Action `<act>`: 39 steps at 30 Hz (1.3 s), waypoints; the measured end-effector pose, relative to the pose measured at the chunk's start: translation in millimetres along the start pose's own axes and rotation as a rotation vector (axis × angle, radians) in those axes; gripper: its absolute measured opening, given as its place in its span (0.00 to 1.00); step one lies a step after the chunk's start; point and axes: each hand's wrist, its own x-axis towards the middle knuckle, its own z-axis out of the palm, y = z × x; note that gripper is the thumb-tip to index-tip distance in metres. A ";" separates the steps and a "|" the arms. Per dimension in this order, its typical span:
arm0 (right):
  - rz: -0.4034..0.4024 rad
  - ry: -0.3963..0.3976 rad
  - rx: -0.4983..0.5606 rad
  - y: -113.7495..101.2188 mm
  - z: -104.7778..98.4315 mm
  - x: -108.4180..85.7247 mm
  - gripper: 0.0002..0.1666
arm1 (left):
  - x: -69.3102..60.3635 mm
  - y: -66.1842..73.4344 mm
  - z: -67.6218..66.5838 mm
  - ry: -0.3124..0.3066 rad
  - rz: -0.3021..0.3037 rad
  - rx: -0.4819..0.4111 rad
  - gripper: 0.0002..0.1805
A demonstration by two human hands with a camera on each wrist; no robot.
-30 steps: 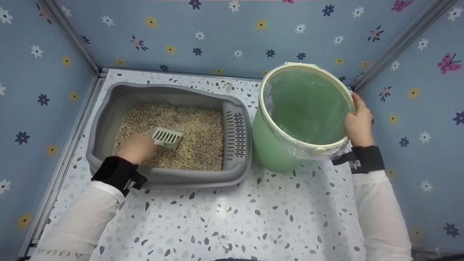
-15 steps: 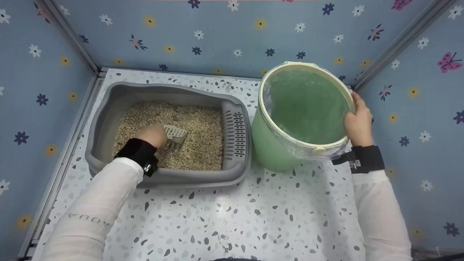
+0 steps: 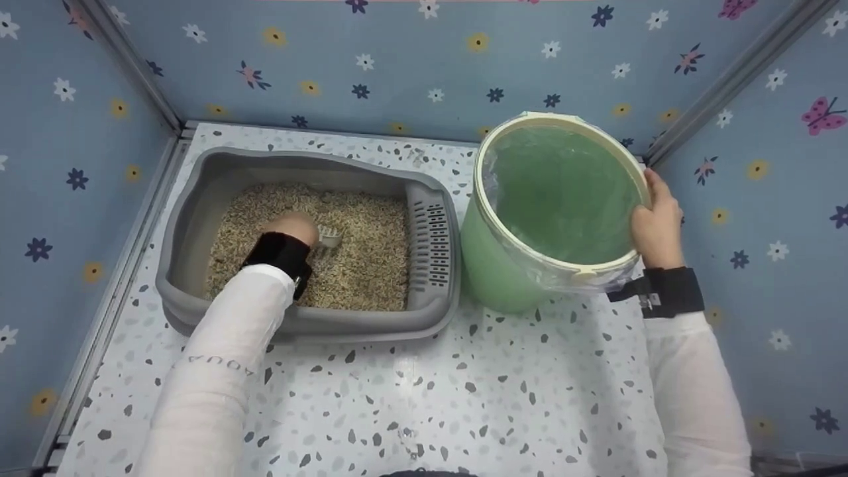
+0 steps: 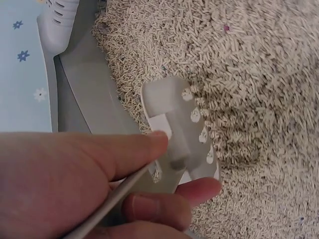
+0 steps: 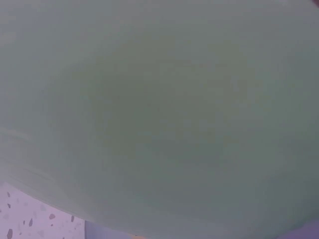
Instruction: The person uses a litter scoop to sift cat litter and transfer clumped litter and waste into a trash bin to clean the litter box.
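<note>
A grey litter box [image 3: 371, 324] holds a bed of pale, pellet-like cat litter [image 3: 364, 278]. Inside it, my left hand [image 3: 295, 228] grips the handle of a light grey slotted litter scoop [image 3: 329, 236]. In the left wrist view the thumb and fingers wrap the handle, and the scoop's slotted head [image 4: 174, 124] sits at the litter's surface. To the right stands a green trash bin [image 3: 503, 278] with a cream rim and a clear plastic liner. My right hand [image 3: 658, 222] holds that rim at its right side; the bin's wall [image 5: 159, 109] fills the right wrist view.
Box and bin stand side by side on a white speckled tabletop [image 3: 397, 397]. Blue flowered panels [image 3: 397, 66] enclose the back and both sides. The litter box has a perforated ledge [image 3: 430, 245] at its right end, nearest the bin.
My left hand has moved right and farther from me across the litter, taking the scoop along; less of the scoop shows now. The right hand and the bin have stayed put.
</note>
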 end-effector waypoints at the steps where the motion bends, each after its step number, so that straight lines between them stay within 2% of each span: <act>1: 0.000 -0.001 -0.001 -0.1 -0.1 0.1 0.41 | 1.5 0.5 1.9 0.011 -0.006 -0.007 0.18; 8: -0.004 -0.005 -0.007 -0.9 -0.9 1.0 0.41 | 10.8 1.7 12.1 0.063 -0.060 -0.090 0.18; 15: -0.043 0.017 -0.042 -2.1 -1.7 -0.7 0.41 | 18.0 -6.3 17.1 0.046 -0.036 -0.134 0.17; 22: -0.045 0.015 -0.032 -4.8 0.3 0.0 0.41 | 24.9 -12.3 29.2 0.133 -0.048 -0.194 0.14; 24: -0.045 0.014 -0.027 -5.3 -0.2 0.2 0.41 | 25.5 -11.6 28.8 0.135 -0.038 -0.180 0.14; 27: -0.033 0.009 -0.024 -5.5 -1.4 -0.3 0.41 | 27.8 -12.3 27.6 0.112 0.004 -0.106 0.15; 32: -0.020 0.005 -0.021 -5.6 -3.4 -1.9 0.41 | 33.6 -16.4 30.3 0.049 0.045 -0.029 0.14; 36: -0.014 0.009 -0.019 -4.8 -4.5 -2.4 0.41 | 38.9 -19.4 35.0 0.045 0.074 -0.032 0.13; 39: -0.010 0.011 -0.016 -3.6 -4.4 -2.1 0.40 | 40.2 -20.3 37.2 0.072 0.083 -0.017 0.14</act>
